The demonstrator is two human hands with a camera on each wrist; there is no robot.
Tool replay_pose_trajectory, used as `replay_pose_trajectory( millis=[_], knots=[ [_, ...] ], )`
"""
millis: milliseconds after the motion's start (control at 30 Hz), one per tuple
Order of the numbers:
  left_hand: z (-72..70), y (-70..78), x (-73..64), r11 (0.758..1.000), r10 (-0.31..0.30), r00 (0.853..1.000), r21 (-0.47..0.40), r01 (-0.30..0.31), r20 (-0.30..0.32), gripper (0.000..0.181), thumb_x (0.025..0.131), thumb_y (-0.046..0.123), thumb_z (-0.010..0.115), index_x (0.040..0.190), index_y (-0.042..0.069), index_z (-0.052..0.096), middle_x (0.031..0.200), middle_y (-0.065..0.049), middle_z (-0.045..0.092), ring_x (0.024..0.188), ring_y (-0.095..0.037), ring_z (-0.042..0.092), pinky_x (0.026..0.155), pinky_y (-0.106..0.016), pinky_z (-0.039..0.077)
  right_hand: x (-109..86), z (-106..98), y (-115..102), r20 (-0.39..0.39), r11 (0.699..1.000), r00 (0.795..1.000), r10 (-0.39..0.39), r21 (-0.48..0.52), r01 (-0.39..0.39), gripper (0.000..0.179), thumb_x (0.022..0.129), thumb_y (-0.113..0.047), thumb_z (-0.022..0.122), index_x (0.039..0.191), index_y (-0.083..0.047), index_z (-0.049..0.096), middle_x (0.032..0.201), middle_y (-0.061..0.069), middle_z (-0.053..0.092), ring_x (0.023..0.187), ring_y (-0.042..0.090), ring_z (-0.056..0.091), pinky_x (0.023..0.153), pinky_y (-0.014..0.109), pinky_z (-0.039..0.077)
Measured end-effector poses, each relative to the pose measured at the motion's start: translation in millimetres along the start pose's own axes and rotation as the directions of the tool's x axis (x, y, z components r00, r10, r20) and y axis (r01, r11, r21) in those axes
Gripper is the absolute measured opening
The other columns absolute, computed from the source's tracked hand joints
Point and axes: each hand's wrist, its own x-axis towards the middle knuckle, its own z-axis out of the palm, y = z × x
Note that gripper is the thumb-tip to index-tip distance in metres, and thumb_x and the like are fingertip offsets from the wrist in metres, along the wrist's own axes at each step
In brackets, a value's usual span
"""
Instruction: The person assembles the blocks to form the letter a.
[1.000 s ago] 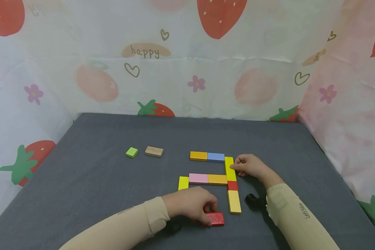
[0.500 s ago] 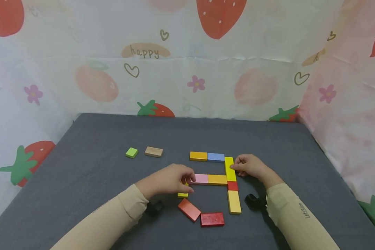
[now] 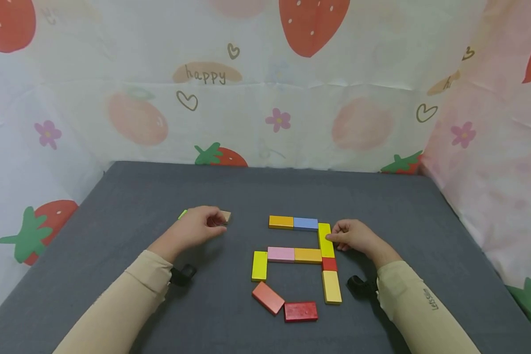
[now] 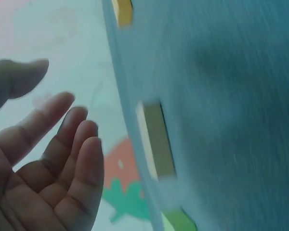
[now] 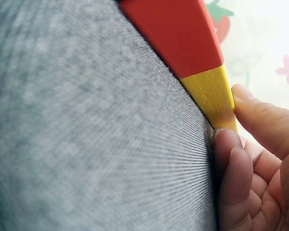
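Note:
My left hand [image 3: 191, 230] is above the table's left middle, with nothing between its loosely bent fingers. In the left wrist view a plain wooden block [image 4: 157, 139] and a green block [image 4: 180, 220] lie apart from it; in the head view the hand partly covers both. My right hand [image 3: 358, 238] holds the long yellow block [image 3: 324, 238] at its right edge, the thumb on top and curled fingers beside it. That yellow block meets a blue block [image 3: 306, 224] and a small red block [image 3: 329, 264].
An orange block [image 3: 280, 222], pink block [image 3: 280, 254], amber block [image 3: 308, 255], pale yellow block [image 3: 332, 287] and shorter yellow block [image 3: 259, 266] continue the joined outline. A salmon block [image 3: 268, 297] lies slanted by a dark red block [image 3: 301, 311]. Printed curtains surround the grey tabletop [image 3: 115, 275].
My left hand has left the dark red block near the front and moved up and left, over the pink block, to beside the wooden block. The right hand stays in place.

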Motion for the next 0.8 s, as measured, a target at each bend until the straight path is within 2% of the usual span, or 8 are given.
replay_pose_trajectory(
  millis=[233,433,633,800],
  knots=[
    [-15.7,-35.3,0.3,0.994,-0.102,0.989,0.019,0.105,-0.103,0.016,0.092,0.017,0.065,0.103,0.006,0.067,0.105,-0.014,0.068,0.097,-0.029,0.062,0.081,-0.044,0.051,-0.7,0.0,-0.6,-0.005,1.000,1.000,0.007,0.000,-0.007,0.025,0.088,-0.031,0.072,0.085,-0.008,0.062,0.077,0.001,0.057,0.071,0.016,0.057,0.066,0.025,0.050],
    [-20.2,-55.1,0.8,0.981,-0.190,0.974,0.024,0.195,-0.120,0.020,0.093,0.017,0.063,0.108,0.005,0.065,0.107,-0.016,0.066,0.099,-0.031,0.060,0.080,-0.043,0.050,-0.6,-0.2,-0.9,-0.006,1.000,1.000,0.006,-0.002,-0.006,0.024,0.088,-0.030,0.072,0.085,-0.008,0.061,0.077,0.001,0.057,0.070,0.016,0.057,0.066,0.025,0.050],
    [-19.0,-69.1,4.3,0.963,-0.259,0.953,0.031,0.267,-0.158,0.027,0.093,0.020,0.064,0.112,0.001,0.063,0.102,-0.016,0.064,0.090,-0.028,0.058,0.074,-0.039,0.049,-0.5,-0.1,-0.2,0.003,1.000,1.000,-0.014,0.000,0.014,0.024,0.089,-0.029,0.071,0.085,-0.008,0.061,0.076,0.000,0.057,0.070,0.016,0.057,0.066,0.026,0.050],
    [-17.2,-73.0,8.6,0.950,-0.294,0.945,0.062,0.305,-0.143,0.036,0.092,0.022,0.065,0.119,-0.003,0.061,0.100,-0.016,0.062,0.082,-0.025,0.056,0.068,-0.034,0.047,-0.1,-0.8,0.6,0.002,1.000,1.000,-0.008,0.000,0.008,0.024,0.088,-0.030,0.072,0.085,-0.008,0.061,0.076,0.000,0.057,0.070,0.016,0.057,0.066,0.026,0.050]
  ],
)
